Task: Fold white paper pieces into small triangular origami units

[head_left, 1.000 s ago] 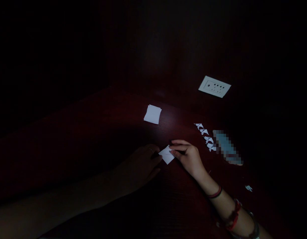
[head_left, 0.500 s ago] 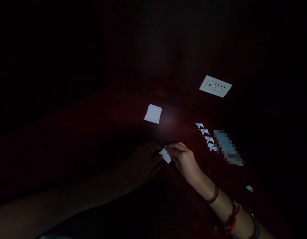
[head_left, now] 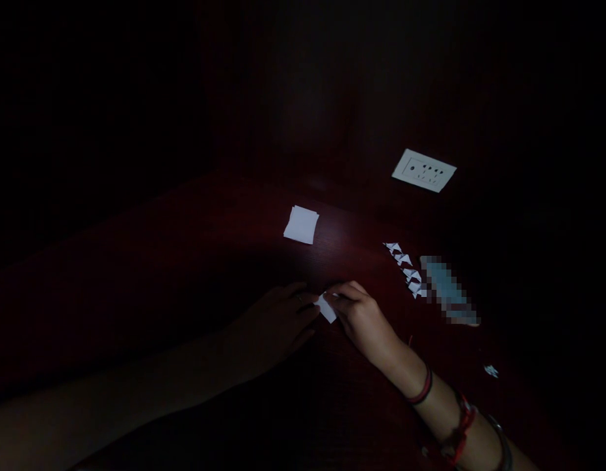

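A small folded piece of white paper point(head_left: 327, 310) lies on the dark red table between my hands. My right hand point(head_left: 359, 314) has its fingers bent and pressed together on the paper's upper right part, covering some of it. From the left, my left hand point(head_left: 286, 320) reaches in, dim in shadow. Its fingers are spread and low over the table, with the tips touching the paper's left edge. Beyond my hands sits a stack of square white paper sheets point(head_left: 302, 225). Several small folded paper pieces point(head_left: 402, 260) form a slanted row to the right.
A flat, pixelated object point(head_left: 449, 289) lies right of the row of folded pieces. Small white bits point(head_left: 491, 371) are near my right forearm. A white socket panel point(head_left: 424, 171) is at the back right. The surroundings are very dark.
My right fingers have shifted slightly over the paper, so less of its right side shows. My left fingers have moved a little and stay at its left edge.
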Available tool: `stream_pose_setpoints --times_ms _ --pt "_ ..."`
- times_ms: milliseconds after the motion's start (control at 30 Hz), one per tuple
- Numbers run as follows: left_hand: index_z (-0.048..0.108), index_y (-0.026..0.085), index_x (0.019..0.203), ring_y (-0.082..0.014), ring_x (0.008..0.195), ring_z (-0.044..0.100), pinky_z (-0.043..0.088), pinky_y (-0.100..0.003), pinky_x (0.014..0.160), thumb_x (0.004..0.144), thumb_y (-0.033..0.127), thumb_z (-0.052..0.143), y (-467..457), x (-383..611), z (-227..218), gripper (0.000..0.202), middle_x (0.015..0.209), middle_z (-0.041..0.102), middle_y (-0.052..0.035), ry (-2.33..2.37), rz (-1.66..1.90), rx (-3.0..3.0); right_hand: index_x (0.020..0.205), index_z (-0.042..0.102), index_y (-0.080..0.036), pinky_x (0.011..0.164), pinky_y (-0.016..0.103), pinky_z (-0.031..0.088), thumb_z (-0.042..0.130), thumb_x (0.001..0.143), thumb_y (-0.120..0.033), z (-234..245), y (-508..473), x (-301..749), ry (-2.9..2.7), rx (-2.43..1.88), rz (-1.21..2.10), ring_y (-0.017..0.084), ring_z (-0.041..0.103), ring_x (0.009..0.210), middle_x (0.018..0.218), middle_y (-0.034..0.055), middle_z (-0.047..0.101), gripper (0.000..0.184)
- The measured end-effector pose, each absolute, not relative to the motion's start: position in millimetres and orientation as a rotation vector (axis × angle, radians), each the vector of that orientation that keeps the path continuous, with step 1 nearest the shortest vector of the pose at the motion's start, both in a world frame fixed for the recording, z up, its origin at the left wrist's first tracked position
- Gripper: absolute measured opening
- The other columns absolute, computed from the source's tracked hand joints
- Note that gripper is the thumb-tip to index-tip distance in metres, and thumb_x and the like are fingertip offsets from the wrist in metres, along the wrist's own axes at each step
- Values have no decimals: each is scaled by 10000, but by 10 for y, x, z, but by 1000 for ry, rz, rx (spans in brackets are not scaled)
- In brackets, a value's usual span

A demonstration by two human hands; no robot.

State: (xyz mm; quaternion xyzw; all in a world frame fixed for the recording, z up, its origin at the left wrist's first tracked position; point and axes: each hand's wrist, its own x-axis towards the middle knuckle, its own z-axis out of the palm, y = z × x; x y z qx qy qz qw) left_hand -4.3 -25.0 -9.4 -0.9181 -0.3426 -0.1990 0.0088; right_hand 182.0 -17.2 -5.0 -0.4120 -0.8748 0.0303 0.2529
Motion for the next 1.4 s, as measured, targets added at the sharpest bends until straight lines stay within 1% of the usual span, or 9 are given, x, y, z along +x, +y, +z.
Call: stream_pose_setpoints --times_ms 267,467,633,733,867,1133,1200,1333,1400 --pt "496 203 1059 -220 1091 386 337 -383 875 820 241 428 -246 -38 -118 251 1178 452 -49 -1043 -652 -2836 976 587 -171 753 301 445 409 805 -98 -30 -187 1815 -2422 -1130 119 184 468 867 920 75 555 257" --pt "514 192 1035 -227 1079 396 351 -381 861 814 222 438 -252 -22 -53 235 1132 501 -36 -1061 -577 -2872 958 592 -162 742 303 446 410 813 -121 -37 -196 1787 -2400 -1162 114 183 473 866 904 82 565 237" --pt "520 204 1043 -220 1089 389 331 -376 880 821 220 425 -258 -28 -37 242 1124 517 -21 -1088 -563 -2887 936 609 -154 739 290 452 422 804 -112 -50 -180 1775 -2373 -1153 145 177 494 864 902 79 589 233" --pt "519 199 1048 -218 1078 396 329 -371 877 818 218 433 -259 -32 -25 246 1117 522 -21 -1090 -525 -2894 927 617 -165 765 285 451 430 791 -84 -14 -163 1838 -2358 -1121 221 159 511 871 920 61 598 244" --pt "511 204 1047 -198 1027 427 334 -354 860 824 229 423 -254 -29 3 241 1095 526 -18 -1049 -511 -2901 998 590 -164 798 285 450 455 776 -81 86 -151 2010 -2447 -1050 287 147 520 911 978 55 593 272" --pt "498 204 1043 -198 983 443 335 -358 832 829 217 403 -244 -30 -23 234 1075 519 -27 -1002 -513 -2886 993 593 -144 879 314 414 415 804 -107 214 -181 2123 -2759 -984 100 153 526 956 1024 63 591 262" --pt "498 201 1041 -200 981 441 333 -360 834 828 211 404 -248 -28 -11 233 1070 518 -29 -1004 -493 -2892 1006 587 -142 877 310 417 409 803 -103 216 -190 2116 -2762 -1014 99 155 521 964 1029 62 589 273" --pt "506 198 1024 -196 961 450 340 -359 826 831 197 398 -250 -25 15 222 1053 523 -31 -1019 -462 -2907 1018 584 -140 917 288 382 440 768 -70 223 -201 2136 -2751 -1053 155 144 508 982 1029 56 586 297" --pt "503 203 1027 -195 951 454 342 -362 824 829 197 401 -247 -26 13 222 1049 524 -28 -1013 -453 -2916 1006 593 -139 894 267 399 450 757 -70 235 -205 2156 -2730 -1087 202 140 509 977 1022 60 585 295"
